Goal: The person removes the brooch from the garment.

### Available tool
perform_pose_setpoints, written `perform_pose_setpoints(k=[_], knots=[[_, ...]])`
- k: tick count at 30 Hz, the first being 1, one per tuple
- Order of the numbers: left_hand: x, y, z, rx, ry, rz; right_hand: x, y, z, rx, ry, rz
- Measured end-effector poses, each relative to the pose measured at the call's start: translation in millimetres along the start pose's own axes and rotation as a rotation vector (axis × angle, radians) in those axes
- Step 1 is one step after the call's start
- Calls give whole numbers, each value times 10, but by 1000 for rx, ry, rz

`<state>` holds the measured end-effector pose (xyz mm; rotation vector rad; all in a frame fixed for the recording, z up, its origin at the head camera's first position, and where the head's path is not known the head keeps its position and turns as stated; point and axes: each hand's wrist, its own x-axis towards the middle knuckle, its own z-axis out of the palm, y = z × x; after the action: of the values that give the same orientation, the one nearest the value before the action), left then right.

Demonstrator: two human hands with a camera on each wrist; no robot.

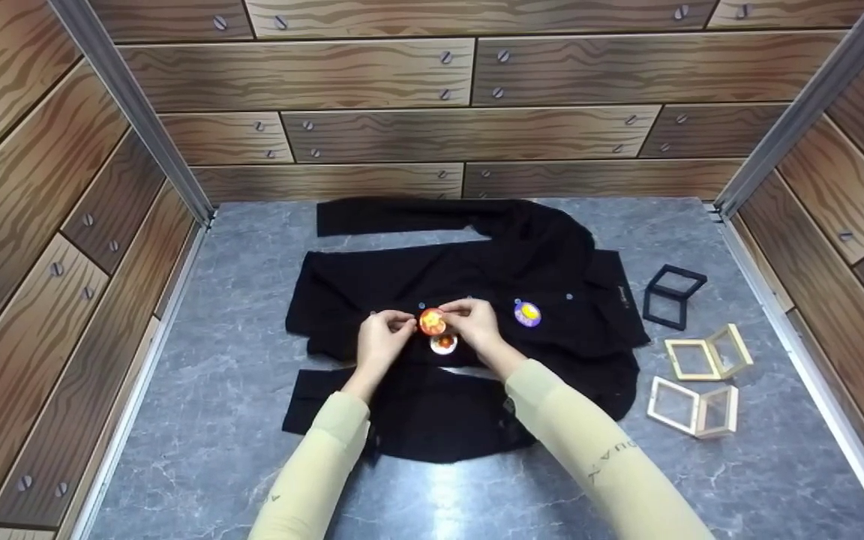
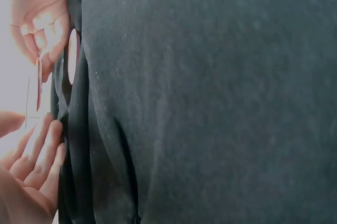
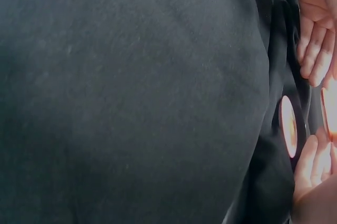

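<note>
A black button-front garment [image 1: 372, 281] lies spread on its side, buttons along its middle. My right hand [image 1: 475, 328] pinches a round orange-red badge [image 1: 430, 322] by its right edge, just above the cloth. My left hand [image 1: 383, 341] is at the badge's left, fingertips close to the rim, fingers fairly straight in the left wrist view; whether they touch it is hard to tell. Just below, a white round badge with an orange centre [image 1: 444, 344] rests on the garment. A purple badge with a yellow middle [image 1: 527, 314] lies to the right of my right hand.
Right of the garment stand three hinged double frames: a black one [image 1: 667, 295], a yellowish one [image 1: 714, 361] and a pale wooden one [image 1: 696, 415]. The grey marbled surface [image 1: 214, 360] is bounded by wood-patterned walls [image 1: 372, 135] at the back and sides.
</note>
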<state>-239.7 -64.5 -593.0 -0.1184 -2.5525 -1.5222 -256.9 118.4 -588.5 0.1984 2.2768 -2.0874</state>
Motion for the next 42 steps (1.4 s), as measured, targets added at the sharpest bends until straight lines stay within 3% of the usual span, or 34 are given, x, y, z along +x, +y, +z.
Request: perform_pose_setpoints(k=[42], knots=[[-45,219,286,41,-90,39,-36,-65,-573,-99,109,79]])
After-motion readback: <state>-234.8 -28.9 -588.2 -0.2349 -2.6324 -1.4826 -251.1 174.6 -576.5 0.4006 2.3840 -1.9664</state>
